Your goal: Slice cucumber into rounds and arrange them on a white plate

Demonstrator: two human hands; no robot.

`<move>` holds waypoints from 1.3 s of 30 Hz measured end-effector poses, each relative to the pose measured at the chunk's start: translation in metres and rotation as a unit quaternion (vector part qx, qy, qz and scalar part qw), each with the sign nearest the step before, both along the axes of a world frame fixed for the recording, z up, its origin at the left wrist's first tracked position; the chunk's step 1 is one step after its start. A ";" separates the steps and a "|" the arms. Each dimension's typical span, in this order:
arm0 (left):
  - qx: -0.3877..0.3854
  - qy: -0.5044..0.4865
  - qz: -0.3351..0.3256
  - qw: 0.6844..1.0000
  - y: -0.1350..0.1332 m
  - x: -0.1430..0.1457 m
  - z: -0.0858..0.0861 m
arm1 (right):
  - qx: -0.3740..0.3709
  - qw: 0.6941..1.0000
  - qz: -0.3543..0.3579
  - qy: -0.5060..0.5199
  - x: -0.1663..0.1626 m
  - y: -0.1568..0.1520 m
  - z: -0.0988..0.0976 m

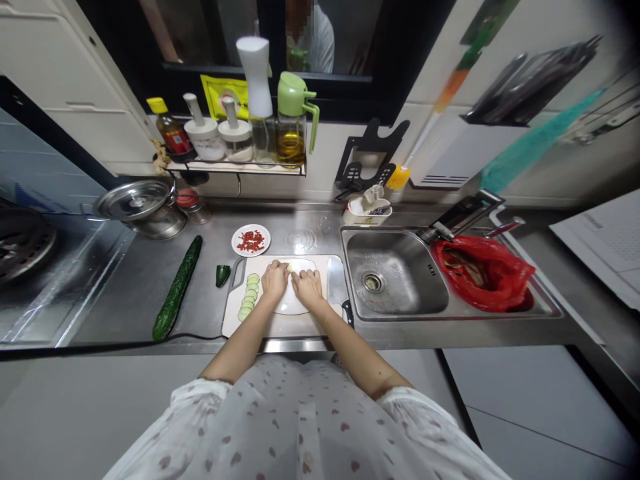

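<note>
Both my hands meet over a white plate (287,305) that rests on a cutting board (320,327). A small pale green cucumber slice (289,267) shows between them at the plate's far side. My left hand (275,280) has its fingers closed on the slice. Curled fingers of my right hand (308,288) pinch at it from the other side, partly hiding it. Left of the plate, several cucumber slices (249,297) lie overlapping in a row on the board. A knife (337,283) lies along the board's right edge, its black handle toward me.
A whole cucumber (177,290) and a dark green cucumber end (223,275) lie at left. Behind the board sits a small plate (237,241) of chopped red pieces. The sink (400,293) and a red bag (483,277) are at right. Bottles stand on a shelf (240,168).
</note>
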State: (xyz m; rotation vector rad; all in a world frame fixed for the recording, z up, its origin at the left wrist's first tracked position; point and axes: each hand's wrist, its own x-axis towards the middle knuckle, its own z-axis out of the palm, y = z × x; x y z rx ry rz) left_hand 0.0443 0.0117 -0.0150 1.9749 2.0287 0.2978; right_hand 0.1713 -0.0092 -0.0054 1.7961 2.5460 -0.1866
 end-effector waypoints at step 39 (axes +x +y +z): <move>-0.007 -0.005 0.006 1.000 0.006 0.001 0.009 | -0.016 1.000 -0.011 0.017 -0.004 0.010 0.001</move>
